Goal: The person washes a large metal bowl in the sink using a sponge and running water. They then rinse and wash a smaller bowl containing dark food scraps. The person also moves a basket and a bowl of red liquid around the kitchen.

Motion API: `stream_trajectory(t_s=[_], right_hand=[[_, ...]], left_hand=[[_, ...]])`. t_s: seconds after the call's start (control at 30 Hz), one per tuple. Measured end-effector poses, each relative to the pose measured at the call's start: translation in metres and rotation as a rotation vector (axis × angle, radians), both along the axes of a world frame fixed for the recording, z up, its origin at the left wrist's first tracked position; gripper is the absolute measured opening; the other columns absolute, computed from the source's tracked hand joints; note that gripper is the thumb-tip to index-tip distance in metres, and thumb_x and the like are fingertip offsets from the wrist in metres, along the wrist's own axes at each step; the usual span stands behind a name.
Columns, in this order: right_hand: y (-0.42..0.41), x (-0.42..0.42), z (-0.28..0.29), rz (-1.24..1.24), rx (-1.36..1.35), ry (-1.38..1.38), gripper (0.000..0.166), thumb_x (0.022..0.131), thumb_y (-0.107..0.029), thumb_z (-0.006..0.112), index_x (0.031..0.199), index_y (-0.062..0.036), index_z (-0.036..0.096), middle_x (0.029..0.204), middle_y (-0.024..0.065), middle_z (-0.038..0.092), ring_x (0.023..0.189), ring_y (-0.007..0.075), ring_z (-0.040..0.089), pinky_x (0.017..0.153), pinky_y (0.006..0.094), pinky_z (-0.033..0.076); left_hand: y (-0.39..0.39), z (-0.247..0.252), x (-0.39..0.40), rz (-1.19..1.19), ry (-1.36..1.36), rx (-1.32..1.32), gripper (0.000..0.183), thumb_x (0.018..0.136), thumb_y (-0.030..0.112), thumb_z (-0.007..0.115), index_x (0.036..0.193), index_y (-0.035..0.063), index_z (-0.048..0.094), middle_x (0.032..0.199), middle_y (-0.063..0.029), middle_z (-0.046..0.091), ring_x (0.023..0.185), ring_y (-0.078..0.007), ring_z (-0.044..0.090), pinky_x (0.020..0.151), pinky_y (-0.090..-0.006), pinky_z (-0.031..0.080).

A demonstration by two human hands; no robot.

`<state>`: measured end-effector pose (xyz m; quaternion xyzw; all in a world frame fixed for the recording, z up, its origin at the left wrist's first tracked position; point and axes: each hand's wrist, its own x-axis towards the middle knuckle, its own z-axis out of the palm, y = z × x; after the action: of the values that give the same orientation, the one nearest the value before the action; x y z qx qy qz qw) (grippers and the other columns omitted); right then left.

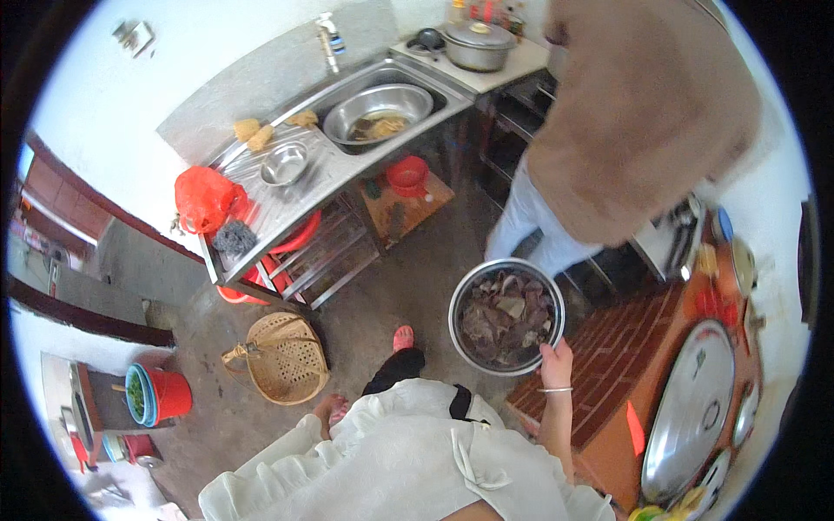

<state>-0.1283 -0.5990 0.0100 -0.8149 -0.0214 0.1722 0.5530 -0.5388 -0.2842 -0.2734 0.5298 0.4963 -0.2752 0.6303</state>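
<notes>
My right hand point(556, 365) grips the rim of a round stainless steel bowl point(456, 335), thumb on the edge. The bowl holds brownish-grey pieces that look like meat point(505, 316). It is held out over the floor, to the right of my forward foot. My left hand point(331, 407) hangs low at my left side with nothing seen in it; its fingers are partly hidden and blurred. A woven bamboo basket point(287, 358) stands on the floor just ahead of that hand.
Another person point(638, 124) in a brown top stands close ahead on the right. A steel sink counter point(339, 163) with a basin point(417, 98) runs ahead. At right is a brick stove point(606, 417) with a large metal lid point(687, 410). Red bucket point(172, 394) stands at left.
</notes>
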Motion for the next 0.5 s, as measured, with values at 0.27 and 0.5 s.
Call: stream_trajectory(t_s=[0.27,0.5], right_hand=[[0.159,0.089,0.01,0.097,-0.105,-0.089,0.017,0.075,-0.008,0.046,0.09,-0.0011,0.052,0.058,0.0064,0.052,0.044,0.0128,0.051,0.038,0.0273,0.04],[0.306,0.199,0.041,0.236,-0.017,-0.219,0.018,0.078,-0.009,0.045,0.094,-0.002,0.05,0.061,0.0048,0.052,0.044,0.0118,0.049,0.037,0.0258,0.041]], left_hand=[[0.131,0.023,0.121,0.311,-0.168,0.083,0.014,0.08,0.017,0.045,0.083,0.007,0.054,0.076,-0.008,0.055,0.067,-0.0177,0.052,0.054,-0.0305,0.042],[0.178,0.04,0.211,-0.051,-0.47,0.447,0.03,0.078,0.025,0.053,0.103,0.0082,0.054,0.089,-0.0129,0.059,0.08,-0.0242,0.057,0.074,-0.0316,0.045]])
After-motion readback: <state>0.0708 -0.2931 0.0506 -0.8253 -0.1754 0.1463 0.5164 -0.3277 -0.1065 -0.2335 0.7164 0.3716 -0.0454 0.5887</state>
